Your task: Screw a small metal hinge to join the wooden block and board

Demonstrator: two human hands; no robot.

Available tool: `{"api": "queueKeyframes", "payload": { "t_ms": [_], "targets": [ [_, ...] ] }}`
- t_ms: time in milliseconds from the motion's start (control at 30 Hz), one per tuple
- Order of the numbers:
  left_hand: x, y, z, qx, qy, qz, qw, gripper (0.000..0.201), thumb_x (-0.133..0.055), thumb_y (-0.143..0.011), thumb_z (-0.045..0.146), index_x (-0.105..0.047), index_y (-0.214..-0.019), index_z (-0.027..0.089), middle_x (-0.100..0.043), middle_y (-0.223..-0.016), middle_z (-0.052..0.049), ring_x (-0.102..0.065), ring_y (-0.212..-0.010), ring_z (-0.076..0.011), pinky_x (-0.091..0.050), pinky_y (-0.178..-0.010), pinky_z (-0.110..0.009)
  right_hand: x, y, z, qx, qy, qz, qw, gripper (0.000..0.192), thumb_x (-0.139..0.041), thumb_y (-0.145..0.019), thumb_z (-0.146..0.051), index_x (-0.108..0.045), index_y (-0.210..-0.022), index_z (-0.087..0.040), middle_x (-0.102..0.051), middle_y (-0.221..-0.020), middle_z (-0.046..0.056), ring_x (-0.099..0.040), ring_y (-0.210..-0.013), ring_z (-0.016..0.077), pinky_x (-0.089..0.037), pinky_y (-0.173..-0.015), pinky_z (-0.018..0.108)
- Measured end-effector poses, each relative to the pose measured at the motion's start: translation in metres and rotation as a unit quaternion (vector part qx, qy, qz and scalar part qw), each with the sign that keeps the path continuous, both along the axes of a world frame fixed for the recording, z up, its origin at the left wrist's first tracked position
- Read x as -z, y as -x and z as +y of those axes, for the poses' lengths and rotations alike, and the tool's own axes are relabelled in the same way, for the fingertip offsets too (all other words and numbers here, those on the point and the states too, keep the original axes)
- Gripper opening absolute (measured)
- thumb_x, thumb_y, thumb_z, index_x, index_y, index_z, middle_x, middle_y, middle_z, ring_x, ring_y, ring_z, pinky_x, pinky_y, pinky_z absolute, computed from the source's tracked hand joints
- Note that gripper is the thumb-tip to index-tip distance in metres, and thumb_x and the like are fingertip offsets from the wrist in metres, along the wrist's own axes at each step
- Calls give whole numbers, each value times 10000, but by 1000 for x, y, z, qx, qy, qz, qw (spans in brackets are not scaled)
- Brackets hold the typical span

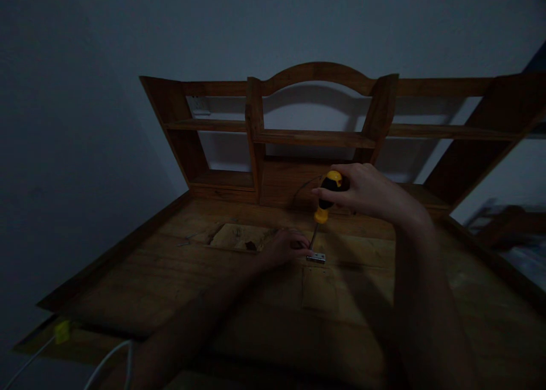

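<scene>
Head view, dim light. Small metal hinge (316, 258) lies flat on wooden desk (170, 276), just below and left of right hand (367, 192). Right hand wrapped tight round yellow-black screwdriver (327, 199) handle, shaft angled down, tip at hinge. Left hand (282, 247) rests on desk, fingers curled, fingertips (298, 244) touching hinge's left edge. Shelf unit (315, 134) stands behind.

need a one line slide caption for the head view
Right hand holds a yellow-and-black screwdriver upright over a small metal hinge that the left hand steadies on a dim wooden desk.
</scene>
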State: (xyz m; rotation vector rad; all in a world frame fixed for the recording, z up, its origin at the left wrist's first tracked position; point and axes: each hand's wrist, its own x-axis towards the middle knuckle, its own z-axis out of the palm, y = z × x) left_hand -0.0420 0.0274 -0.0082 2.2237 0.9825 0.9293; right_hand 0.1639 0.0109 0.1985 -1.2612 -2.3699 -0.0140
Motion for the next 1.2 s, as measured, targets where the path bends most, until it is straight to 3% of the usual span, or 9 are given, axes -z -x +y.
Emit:
{"api": "queueKeyframes", "payload": {
  "t_ms": [533, 833, 900, 1033, 1200],
  "targets": [
    [-3, 1, -2, -4, 9, 8, 1000, 257, -769, -867, 442, -742, -825, 190, -751, -866, -12, -696, -844, -160, -512, -818, -270, 0, -4, 1, 8, 15, -7, 1000, 372, -633, -859, -545, -569, -703, -214, -662, -687, 27, -584, -617, 173, -331, -562, 304],
    [-2, 1, -2, 4, -9, 5, 1000, 190, -768, -876, 359, -737, -831, 177, -747, -868, -24, -688, -847, -175, -512, -809, -276, 7, 3, 4, 31, -17, -29, 999, 490, -573, -877, -697, -589, -816, -211, -683, -788, 75, -608, -691, 225, -356, -589, 319],
    [-1, 1, -2, -1, -8, 6, 1000, 202, -768, -873, 371, -737, -830, 176, -749, -871, -29, -688, -854, -184, -513, -815, -283, 10, 4, 4, 9, -17, -16, 1000, 445, -570, -907, -651, -591, -938, -208, -700, -880, 84, -626, -749, 234, -383, -620, 318],
    [-1, 1, -2, 5, -12, 17, 1000, 192, -767, -875, 364, -722, -845, 180, -740, -885, -20, -683, -845, -172, -504, -827, -286, 13, 6, 7, -102, 3, 38, 994, 266, -600, -949, -461, -573, -1114, -254, -704, -1094, 43, -647, -903, 210, -440, -755, 299],
    [4, 1, -1, 50, -43, 41, 997, 293, -841, -804, 370, -694, -976, 185, -713, -1006, -30, -657, -981, -202, -486, -870, -286, 12, 10, 8, -92, -5, 32, 995, 194, -620, -928, -431, -632, -986, -247, -707, -915, 16, -634, -813, 199, -428, -733, 298]
  ]
}}
